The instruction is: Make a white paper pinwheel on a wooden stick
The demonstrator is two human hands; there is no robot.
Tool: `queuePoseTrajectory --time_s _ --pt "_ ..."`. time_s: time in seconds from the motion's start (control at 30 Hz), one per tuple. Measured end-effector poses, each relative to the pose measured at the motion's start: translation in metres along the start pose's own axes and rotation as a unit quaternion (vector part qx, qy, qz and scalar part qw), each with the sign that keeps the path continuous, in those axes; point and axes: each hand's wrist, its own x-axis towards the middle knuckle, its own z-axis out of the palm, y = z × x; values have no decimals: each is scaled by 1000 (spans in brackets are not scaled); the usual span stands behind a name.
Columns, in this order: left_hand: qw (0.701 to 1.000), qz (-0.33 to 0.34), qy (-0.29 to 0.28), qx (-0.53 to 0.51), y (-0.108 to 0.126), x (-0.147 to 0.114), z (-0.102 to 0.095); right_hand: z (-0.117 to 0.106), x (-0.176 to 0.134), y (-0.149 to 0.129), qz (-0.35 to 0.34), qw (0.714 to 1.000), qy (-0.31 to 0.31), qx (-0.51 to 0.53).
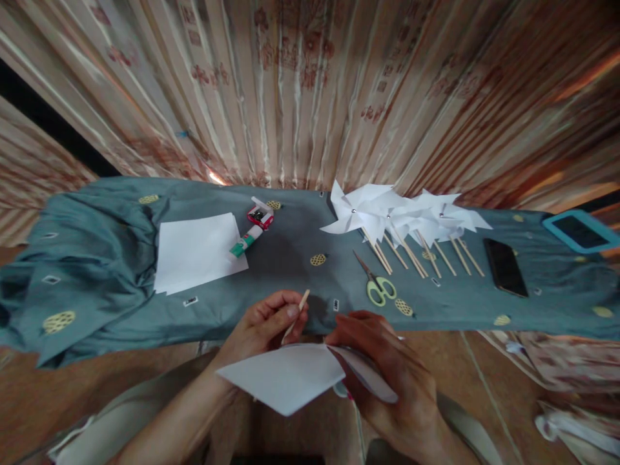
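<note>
Between thumb and fingers, my left hand [277,318] pinches a thin wooden stick [303,301], whose tip points up and away from me. My right hand [382,361] is closed on a white paper piece [290,374] with folded, pointed flaps, held low in front of the table edge. The paper spreads beneath my left hand and hides part of the stick. Finished white paper pinwheels [356,210] on wooden sticks lie at the back right. Green-handled scissors [380,289] rest just beyond my right hand.
On the left lie a stack of white paper [198,252], a glue tube [246,240] and a small opened red box [261,214]. To the right are a black phone [505,266] and a blue-framed tablet [581,231]. A green cloth [290,271] covers the table; a curtain [310,97] hangs behind.
</note>
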Motion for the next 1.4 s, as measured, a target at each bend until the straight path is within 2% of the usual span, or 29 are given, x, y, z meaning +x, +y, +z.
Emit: queuePoseTrajectory --time_s 0.13,0.23,0.3,0.43,0.57,0.7,0.87,1.07,1.4 --pt "1000 1 -18 18 -3 -1 7 5 2 3 102 994 28 12" --pt "1000 8 1 11 -8 -3 13 6 3 3 163 986 31 -5" --pt "1000 6 8 18 -10 -3 15 5 3 2 149 988 35 -15" --pt "999 2 -11 38 -9 -1 14 2 6 -1 52 998 42 -4" --pt "993 58 -37 95 -5 0 12 -5 4 -3 -7 999 14 -29" --pt "986 82 -76 124 -2 -1 10 -11 2 -4 -5 996 -49 -77" --pt "979 94 -94 151 -4 0 6 -12 5 -5 29 994 -76 -75" --pt "975 112 -116 151 -10 2 1 -9 5 -5 -16 997 -13 -71" --pt "971 122 -119 168 -7 1 1 -8 4 -2 -18 998 -14 -51"
